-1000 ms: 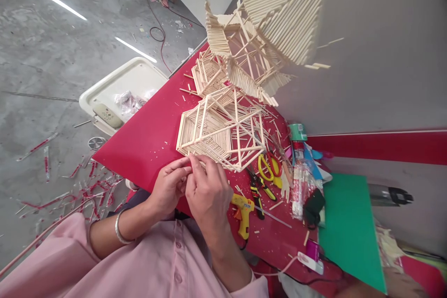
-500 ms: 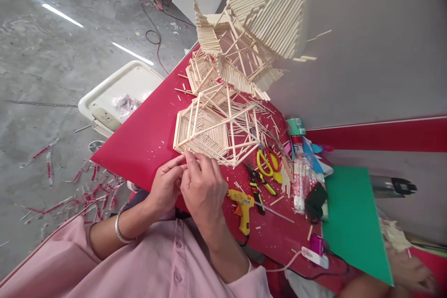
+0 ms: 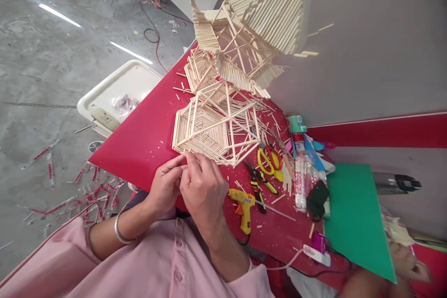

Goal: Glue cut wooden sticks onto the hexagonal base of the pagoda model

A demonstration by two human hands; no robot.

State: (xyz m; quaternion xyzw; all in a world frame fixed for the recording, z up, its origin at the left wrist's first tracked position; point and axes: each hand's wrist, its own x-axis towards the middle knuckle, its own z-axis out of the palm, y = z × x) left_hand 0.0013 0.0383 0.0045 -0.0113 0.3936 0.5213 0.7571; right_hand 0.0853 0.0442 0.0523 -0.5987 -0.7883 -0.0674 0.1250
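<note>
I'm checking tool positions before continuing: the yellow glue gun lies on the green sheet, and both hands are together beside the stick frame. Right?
Not quite: the head view shows the yellow glue gun on the red tabletop, not the green sheet. The left hand and right hand are together beside the stick frame.

Grey floor [image 3: 38,67], 2 bright streaks [image 3: 59,15]

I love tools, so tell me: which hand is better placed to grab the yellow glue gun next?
Probably the right hand: it's nearer the yellow glue gun, while the left hand is farther off, beyond the right.
</note>
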